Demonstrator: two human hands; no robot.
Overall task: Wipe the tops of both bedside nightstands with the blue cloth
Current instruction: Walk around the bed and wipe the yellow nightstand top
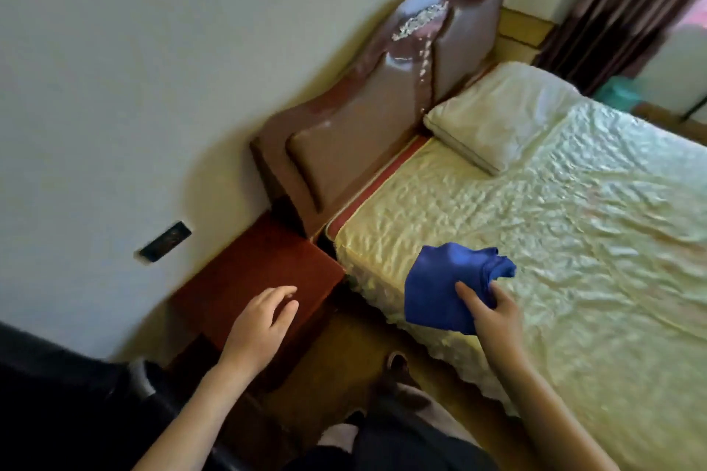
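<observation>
A dark red wooden nightstand (245, 271) stands between the wall and the bed, at the lower left of the view. My left hand (264, 321) hovers over its near corner, fingers apart and holding nothing. My right hand (493, 312) grips the blue cloth (447, 287), which hangs bunched over the bed's edge, to the right of the nightstand. A second nightstand (524, 29) shows as a yellowish top beyond the headboard, far side of the bed.
The bed (554, 241) with a shiny cream cover and a pillow (501, 115) fills the right. A brown padded headboard (367, 126) leans on the wall. A dark wall socket (165, 241) sits left of the nightstand. Dark curtains (627, 4) hang at the top right. My shoe (398, 363) stands on the floor.
</observation>
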